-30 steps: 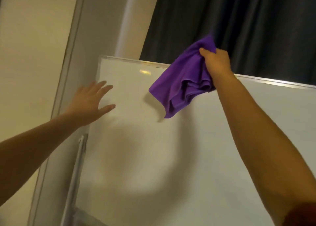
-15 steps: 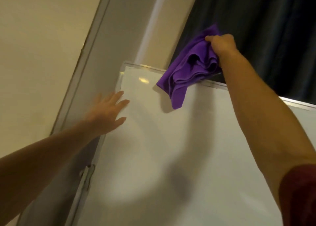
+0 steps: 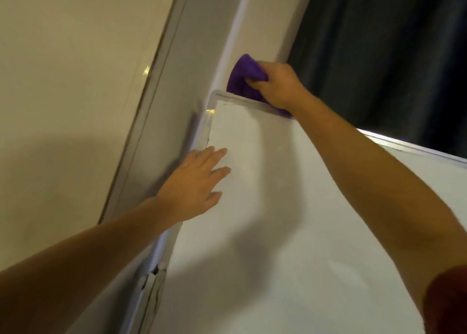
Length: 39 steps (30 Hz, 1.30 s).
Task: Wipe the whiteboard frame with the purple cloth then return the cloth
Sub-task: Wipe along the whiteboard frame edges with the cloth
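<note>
Room: plain cream wall (image 3: 63,81) on the left, a grey vertical strip (image 3: 161,101) like a door or panel edge beside it, then a pale white pipe-like post (image 3: 235,25) running up, and a dark pleated curtain (image 3: 379,43) filling the upper right. Lighting dim and warm; arm shadows fall across the board and the wall.

Surface: large white glossy whiteboard (image 3: 290,232), blank, seen tilted in the head view. Its thin silver metal frame (image 3: 414,153) runs along the top edge from the rounded upper left corner down to the right, and down the left edge, where a joint or bracket shows low, blurred.

Bunched purple microfibre cloth (image 3: 241,81) sits on the top frame rail just right of the upper left corner. It is wadded, so no clear long axis; the bundle peaks up and to the left, and a small tail of it shows under the wrist along the rail. Mostly behind the top edge, touching the frame.

Right hand (image 3: 275,86) closed around the cloth, fingers curled over it, pressing it to the top rail; arm reaches up from lower right, dark red sleeve (image 3: 447,301) at the frame corner.

Left hand (image 3: 199,179) flat and spread, fingers pointing right and slightly up, palm on the board face beside the left frame edge, holding nothing.
</note>
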Available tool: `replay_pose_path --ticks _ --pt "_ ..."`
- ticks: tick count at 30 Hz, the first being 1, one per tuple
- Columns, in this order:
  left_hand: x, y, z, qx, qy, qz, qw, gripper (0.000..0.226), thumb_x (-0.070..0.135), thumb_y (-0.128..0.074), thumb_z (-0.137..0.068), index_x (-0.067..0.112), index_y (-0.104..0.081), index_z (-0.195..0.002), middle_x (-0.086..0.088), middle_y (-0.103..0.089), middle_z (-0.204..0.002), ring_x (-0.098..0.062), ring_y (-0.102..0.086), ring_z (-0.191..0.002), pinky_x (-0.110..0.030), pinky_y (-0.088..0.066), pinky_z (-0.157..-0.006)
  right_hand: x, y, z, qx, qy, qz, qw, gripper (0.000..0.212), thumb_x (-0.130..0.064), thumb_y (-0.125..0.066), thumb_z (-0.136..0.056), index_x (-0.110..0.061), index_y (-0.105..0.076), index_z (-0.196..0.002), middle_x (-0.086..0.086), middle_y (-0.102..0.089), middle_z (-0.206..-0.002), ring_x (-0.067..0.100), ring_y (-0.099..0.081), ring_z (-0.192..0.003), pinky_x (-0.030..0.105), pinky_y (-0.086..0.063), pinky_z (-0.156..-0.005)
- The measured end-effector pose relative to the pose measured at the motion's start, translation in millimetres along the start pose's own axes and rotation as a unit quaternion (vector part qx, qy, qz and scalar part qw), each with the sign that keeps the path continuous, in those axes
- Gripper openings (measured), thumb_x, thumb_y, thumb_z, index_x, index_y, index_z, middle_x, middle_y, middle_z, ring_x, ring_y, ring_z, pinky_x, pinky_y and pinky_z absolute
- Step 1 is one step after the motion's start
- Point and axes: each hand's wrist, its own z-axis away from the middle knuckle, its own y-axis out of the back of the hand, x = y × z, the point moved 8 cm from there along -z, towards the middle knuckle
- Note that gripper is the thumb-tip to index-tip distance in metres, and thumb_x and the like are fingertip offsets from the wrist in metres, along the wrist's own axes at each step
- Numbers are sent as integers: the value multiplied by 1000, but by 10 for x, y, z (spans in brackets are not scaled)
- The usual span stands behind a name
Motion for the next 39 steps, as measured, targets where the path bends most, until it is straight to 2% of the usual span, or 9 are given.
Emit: replay_pose_path --ticks 3,7,13,19,22,24,28,31,39 --pt "70 -64 43 22 -12 20 999 60 47 -49 -101 24 -44 -157 -6 -14 -175 -33 -12 -162 -48 -13 -130 -244 -243 156 -30 36 9 999 25 -50 -53 -93 -28 -61 -99 -8 -62 -80 13 -56 -73 31 -47 -69" --pt "159 -143 98 24 -28 23 999 58 43 -47 -100 23 -45 -154 -7 -17 -175 -35 -12 -162 -56 -21 -129 -155 -215 128 -51 -97 -147 983 62 -78 -33 -85 -31 -73 -93 -17 -68 -92 4 -61 -86 25 -42 -75" --pt "355 -87 34 106 -72 33 991 49 30 -66 -88 21 -63 -136 -8 -44 -162 -39 -34 -155 -58 -33 -123 -251 -308 -318 -65 -92 -81 990 33 -43 -67 -90 -10 -67 -86 -4 -60 -70 7 -52 -62 21 -42 -63" --pt "365 -77 -24 159 -125 53 978 44 17 -71 -82 17 -71 -126 -11 -49 -159 -39 -40 -151 -59 -36 -121 -199 -481 -459 -128 -107 -19 986 46 -60 -63 -86 -23 -62 -113 -8 -62 -102 10 -58 -89 22 -44 -70" --pt "331 -147 6 152 -128 61 978 48 19 -67 -85 20 -68 -133 -8 -43 -164 -36 -34 -156 -59 -33 -123 -124 -587 -351 -208 -141 -3 968 70 -78 -48 -82 -26 -62 -125 -1 -63 -122 19 -58 -104 30 -40 -87" --pt "308 -170 24 155 -132 55 977 51 18 -69 -83 20 -67 -133 -9 -44 -164 -36 -35 -155 -60 -35 -122 -121 -680 -269 -246 -186 5 951 90 -89 -31 -77 -18 -67 -120 11 -66 -116 28 -61 -96 34 -39 -83" --pt "358 -140 12 155 -116 42 980 44 17 -73 -81 16 -71 -124 -12 -48 -160 -42 -39 -152 -63 -36 -120 -300 -664 -296 -118 -81 178 973 84 -83 -20 -85 -14 -66 -100 7 -63 -89 29 -58 -84 35 -37 -71" --pt "443 -97 -80 161 -127 67 977 35 22 -67 -86 16 -70 -121 -13 -49 -159 -42 -37 -153 -62 -33 -123 -492 -647 -226 -1 -32 281 959 75 -79 -23 -89 -15 -58 -104 7 -62 -80 30 -56 -71 36 -38 -61" --pt "607 -334 -329 145 -41 22 988 74 69 -36 -102 28 -23 -163 -6 -7 -177 -38 0 -163 -65 -11 -129 -626 -707 -275 14 25 266 964 56 -63 -25 -99 -22 -57 -119 8 -69 -100 34 -64 -91 38 -40 -69"
